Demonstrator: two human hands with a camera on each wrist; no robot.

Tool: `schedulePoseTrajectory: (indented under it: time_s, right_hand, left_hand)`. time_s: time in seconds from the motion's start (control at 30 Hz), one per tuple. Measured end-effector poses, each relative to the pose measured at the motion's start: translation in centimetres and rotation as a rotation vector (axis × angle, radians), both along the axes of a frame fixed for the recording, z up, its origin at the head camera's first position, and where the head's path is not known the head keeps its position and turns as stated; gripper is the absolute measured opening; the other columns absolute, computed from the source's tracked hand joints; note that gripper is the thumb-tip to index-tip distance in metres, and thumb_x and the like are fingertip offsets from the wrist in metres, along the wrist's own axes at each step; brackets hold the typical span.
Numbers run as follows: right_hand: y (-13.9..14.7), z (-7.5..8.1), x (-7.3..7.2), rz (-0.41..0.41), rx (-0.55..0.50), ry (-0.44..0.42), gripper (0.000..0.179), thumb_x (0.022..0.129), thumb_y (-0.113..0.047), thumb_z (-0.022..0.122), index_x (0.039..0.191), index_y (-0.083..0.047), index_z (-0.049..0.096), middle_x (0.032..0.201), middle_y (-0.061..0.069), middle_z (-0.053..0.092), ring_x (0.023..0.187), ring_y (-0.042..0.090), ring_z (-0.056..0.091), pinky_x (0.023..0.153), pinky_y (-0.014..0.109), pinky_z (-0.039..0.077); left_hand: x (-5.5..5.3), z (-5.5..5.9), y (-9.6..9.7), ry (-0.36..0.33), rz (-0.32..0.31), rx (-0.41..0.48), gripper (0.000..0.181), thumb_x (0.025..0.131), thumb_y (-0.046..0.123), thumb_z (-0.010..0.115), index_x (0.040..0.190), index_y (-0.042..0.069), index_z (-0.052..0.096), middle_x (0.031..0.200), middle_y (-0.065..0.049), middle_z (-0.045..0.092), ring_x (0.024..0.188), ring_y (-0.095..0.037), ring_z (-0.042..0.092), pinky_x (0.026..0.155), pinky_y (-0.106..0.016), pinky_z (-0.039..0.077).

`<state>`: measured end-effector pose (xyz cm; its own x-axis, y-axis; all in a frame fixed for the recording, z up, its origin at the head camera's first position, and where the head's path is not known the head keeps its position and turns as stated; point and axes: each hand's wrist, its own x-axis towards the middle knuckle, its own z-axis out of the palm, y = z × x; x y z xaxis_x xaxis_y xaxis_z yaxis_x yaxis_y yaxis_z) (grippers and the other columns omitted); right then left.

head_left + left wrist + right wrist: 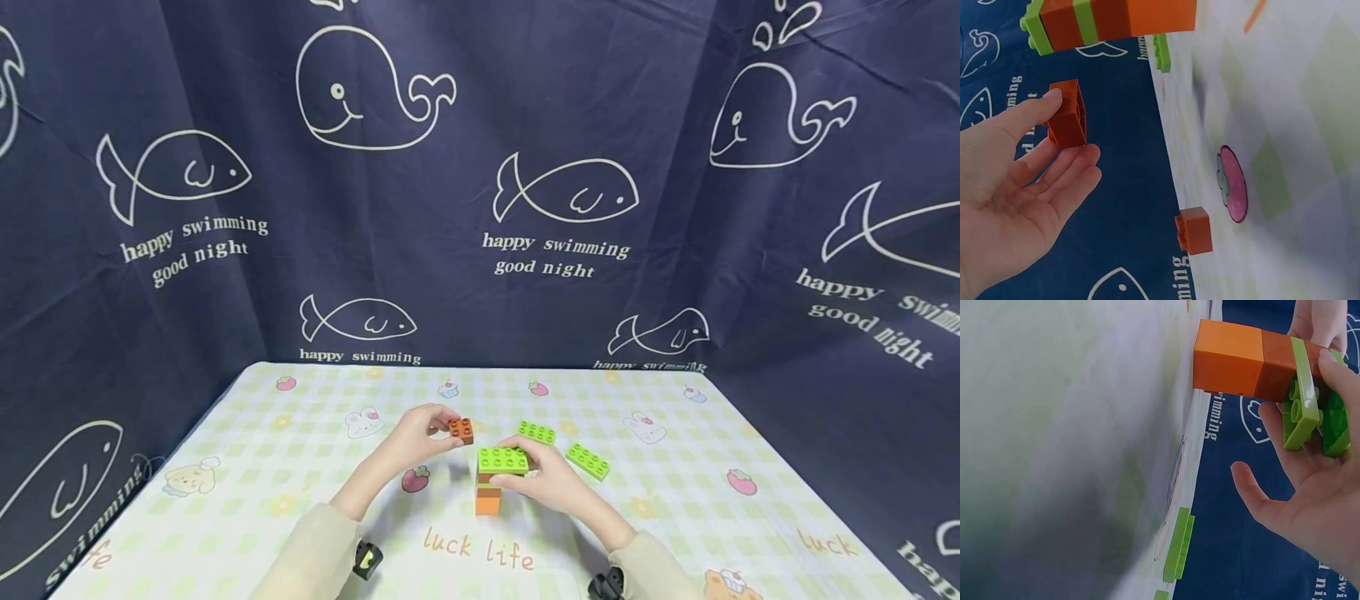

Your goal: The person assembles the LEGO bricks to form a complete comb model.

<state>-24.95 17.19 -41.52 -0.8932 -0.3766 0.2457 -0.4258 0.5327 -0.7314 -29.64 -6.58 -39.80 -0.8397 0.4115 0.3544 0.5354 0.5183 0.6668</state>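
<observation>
Brown brick (462, 432): While the left hand (416, 437) holds it up, studs skyward, it sits at about 10 o'clock from the tower (487, 492), a narrow gap between; it looks square, so no long axis stands out.
Top green plate (502, 459): It caps the tower, long axis running 9 to 3.
Left fingers: Clamped on the brown brick, thumb opposite the others.
Right fingers: The right hand (551, 475) comes in from 4 o'clock, gripping the tower's upper part, thumb in front; I can't tell whether the base touches the surface (247, 500).
Loose green plates: One (537, 432) lies at 2 o'clock from the tower, another (588, 461) at 3, both nearer the right hand.
Spare brown brick (1194, 231): On the surface, visible only from the left wrist.
Room: Cloth stretches toward 9 beyond the left arm; the far edge and dark curtain (442, 217) stand at 12.
</observation>
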Motion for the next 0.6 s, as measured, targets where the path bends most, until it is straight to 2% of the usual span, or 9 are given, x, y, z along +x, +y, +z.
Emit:
schedulePoseTrajectory:
  time_s: [0.3, 0.47, 0.6]
  right_hand:
    - [-0.1, 0.0, 0.0, -0.016, 0.02, 0.002, 0.041, 0.079, -0.042, 0.072, 0.113, -0.022, 0.062, 0.105, -0.004, 0.065, 0.084, 0.009, 0.055, 0.073, 0.026, 0.048]
    - [0.1, 0.0, -0.1, -0.01, 0.003, -0.022, 0.039, 0.079, -0.039, 0.073, 0.112, -0.021, 0.062, 0.101, -0.003, 0.065, 0.077, 0.008, 0.054, 0.067, 0.023, 0.048]
    - [0.1, 0.2, 0.1, -0.015, -0.013, -0.035, 0.039, 0.079, -0.035, 0.073, 0.113, -0.02, 0.061, 0.104, -0.003, 0.065, 0.083, 0.01, 0.057, 0.072, 0.024, 0.049]
  left_hand:
    - [0.7, 0.9, 0.2, -0.001, -0.006, 0.023, 0.03, 0.079, 0.012, 0.074, 0.105, 0.002, 0.064, 0.097, -0.006, 0.066, 0.089, -0.018, 0.063, 0.087, -0.033, 0.055]
    - [1.1, 1.2, 0.4, -0.006, -0.026, 0.053, 0.031, 0.079, 0.013, 0.074, 0.106, 0.002, 0.065, 0.098, -0.006, 0.065, 0.089, -0.019, 0.063, 0.086, -0.031, 0.055]
    - [1.4, 1.6, 0.6, -0.016, -0.048, 0.074, 0.034, 0.08, 0.014, 0.074, 0.11, 0.0, 0.064, 0.102, -0.009, 0.066, 0.09, -0.02, 0.064, 0.086, -0.031, 0.055]
